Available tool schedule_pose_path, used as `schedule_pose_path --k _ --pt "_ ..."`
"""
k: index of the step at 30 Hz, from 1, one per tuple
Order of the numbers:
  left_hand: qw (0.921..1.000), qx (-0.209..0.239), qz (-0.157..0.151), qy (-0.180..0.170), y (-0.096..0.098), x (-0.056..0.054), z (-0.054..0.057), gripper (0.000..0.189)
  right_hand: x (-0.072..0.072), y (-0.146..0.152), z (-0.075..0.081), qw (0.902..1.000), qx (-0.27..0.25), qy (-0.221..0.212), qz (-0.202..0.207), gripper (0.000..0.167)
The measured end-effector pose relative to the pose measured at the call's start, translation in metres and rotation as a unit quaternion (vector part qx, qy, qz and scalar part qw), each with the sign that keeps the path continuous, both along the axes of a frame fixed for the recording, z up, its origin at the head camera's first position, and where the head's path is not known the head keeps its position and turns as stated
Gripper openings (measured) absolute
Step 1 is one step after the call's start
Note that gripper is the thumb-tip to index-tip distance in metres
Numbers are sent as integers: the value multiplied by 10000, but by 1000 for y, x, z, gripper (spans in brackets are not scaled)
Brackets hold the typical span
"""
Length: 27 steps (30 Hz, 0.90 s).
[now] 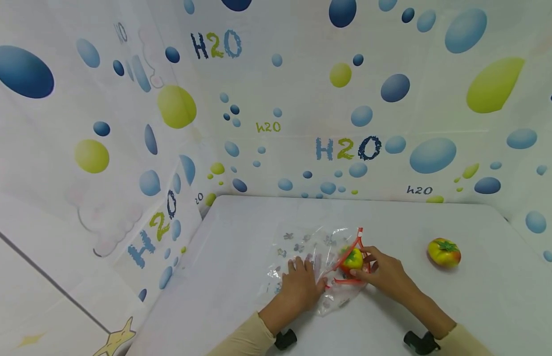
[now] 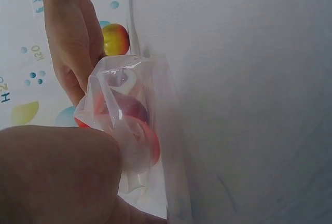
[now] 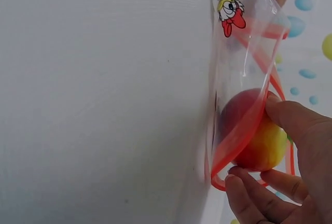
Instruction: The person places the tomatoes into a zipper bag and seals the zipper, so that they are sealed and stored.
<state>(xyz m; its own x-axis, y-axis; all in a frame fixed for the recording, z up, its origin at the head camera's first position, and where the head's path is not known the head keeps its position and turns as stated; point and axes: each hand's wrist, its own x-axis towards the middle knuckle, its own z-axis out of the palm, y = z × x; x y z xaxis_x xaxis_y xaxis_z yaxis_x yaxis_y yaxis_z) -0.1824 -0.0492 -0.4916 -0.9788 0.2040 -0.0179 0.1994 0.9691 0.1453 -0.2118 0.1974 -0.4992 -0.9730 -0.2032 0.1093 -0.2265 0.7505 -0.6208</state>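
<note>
A clear zip bag (image 1: 298, 247) with red edging and small printed figures lies on the table, its mouth toward the right. My left hand (image 1: 300, 284) rests on the bag, fingers stretched out over the film and thumb at the red edging. At the mouth, my right hand (image 1: 385, 274) holds a yellow-and-red fruit (image 1: 353, 259) with a green top. In the right wrist view, the thumb and fingertips grip the fruit (image 3: 264, 143) while its far side sits behind the clear film. A duck figure (image 3: 231, 14) is printed on the bag there.
A second yellow-and-red fruit (image 1: 443, 253) with a green leafy top sits on the table (image 1: 213, 257) to the right of my right hand. Behind the table hangs a sheet (image 1: 298, 89) printed with blue and green drops. Dark devices (image 1: 420, 342) are strapped at both wrists.
</note>
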Motion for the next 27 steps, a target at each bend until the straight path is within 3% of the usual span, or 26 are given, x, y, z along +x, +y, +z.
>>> schedule_pose_path --k 9,20,23,27 --pt "10000 1 -14 -9 0 1 0 75 -3 -11 -1 9999 -24 -161 37 71" --pt "10000 -14 -48 79 0 1 1 74 -9 -21 0 9989 -390 -257 32 27" --pt "9998 -51 -51 159 0 3 1 73 -10 -22 -2 9989 -430 -119 126 17" --pt "9997 -92 -54 223 0 4 1 73 -13 -24 -6 9982 -334 390 322 9"
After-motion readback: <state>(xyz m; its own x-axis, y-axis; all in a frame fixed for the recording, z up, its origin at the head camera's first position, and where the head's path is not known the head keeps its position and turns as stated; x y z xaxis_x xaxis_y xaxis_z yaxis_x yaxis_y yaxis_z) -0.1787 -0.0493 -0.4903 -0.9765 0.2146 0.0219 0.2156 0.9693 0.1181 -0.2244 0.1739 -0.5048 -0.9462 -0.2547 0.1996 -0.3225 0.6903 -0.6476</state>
